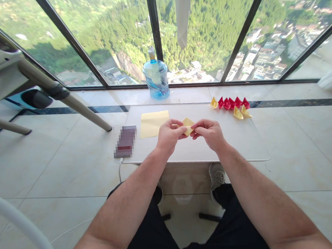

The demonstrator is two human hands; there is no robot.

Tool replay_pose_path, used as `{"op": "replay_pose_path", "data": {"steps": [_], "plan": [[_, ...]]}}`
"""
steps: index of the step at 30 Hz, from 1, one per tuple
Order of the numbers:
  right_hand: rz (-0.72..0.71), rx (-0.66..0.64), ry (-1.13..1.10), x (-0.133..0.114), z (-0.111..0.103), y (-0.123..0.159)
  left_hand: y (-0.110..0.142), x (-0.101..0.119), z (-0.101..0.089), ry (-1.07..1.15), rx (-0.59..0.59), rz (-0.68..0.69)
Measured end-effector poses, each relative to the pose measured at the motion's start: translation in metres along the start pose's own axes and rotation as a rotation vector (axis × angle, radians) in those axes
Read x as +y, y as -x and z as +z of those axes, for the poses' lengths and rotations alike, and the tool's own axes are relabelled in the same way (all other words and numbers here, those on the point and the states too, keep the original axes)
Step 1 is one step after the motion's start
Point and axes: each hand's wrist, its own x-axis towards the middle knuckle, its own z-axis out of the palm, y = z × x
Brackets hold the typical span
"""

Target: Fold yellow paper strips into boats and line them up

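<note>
Between my two hands, above the low white table [182,150], is a small folded piece of yellow paper [188,122]. My left hand [170,133] pinches its left side with thumb and fingers. On the right edge, my right hand [208,132] grips it the same way. Flat on the table beyond my left hand lies a sheet of yellow paper [151,124]. Several red folded paper boats [229,103] stand in a row at the far right of the table, with a yellow paper boat [214,103] at the row's left end and yellow paper boats [238,113] in front.
A pixelated phone-like object [125,141] with a white cable [120,169] lies at the table's left edge. Behind the table, a blue water jug [156,79] stands by the window. Metal legs [81,102] of some equipment slant in from the left.
</note>
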Motion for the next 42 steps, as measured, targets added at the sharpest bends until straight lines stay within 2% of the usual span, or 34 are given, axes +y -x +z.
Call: {"op": "replay_pose_path", "data": {"steps": [6, 16, 29, 38, 42], "plan": [[0.027, 0.018, -0.059, 0.0011, 0.0008, -0.0024, -0.0001, -0.001, 0.0001, 0.021, 0.029, 0.075], [0.059, 0.068, -0.058, 0.0044, 0.0002, -0.0031, -0.0006, -0.0028, 0.0014, 0.013, 0.004, 0.111], [0.082, 0.007, -0.129, 0.0049, -0.0005, -0.0012, -0.002, -0.0036, -0.0008, -0.026, -0.069, 0.105], [-0.033, 0.101, 0.092, 0.0025, 0.0056, 0.0015, -0.0002, -0.0064, 0.0028, -0.042, -0.049, 0.108], [-0.054, 0.153, 0.091, 0.0013, 0.0046, 0.0005, 0.0005, -0.0076, 0.0023, -0.032, -0.022, 0.041]]}}
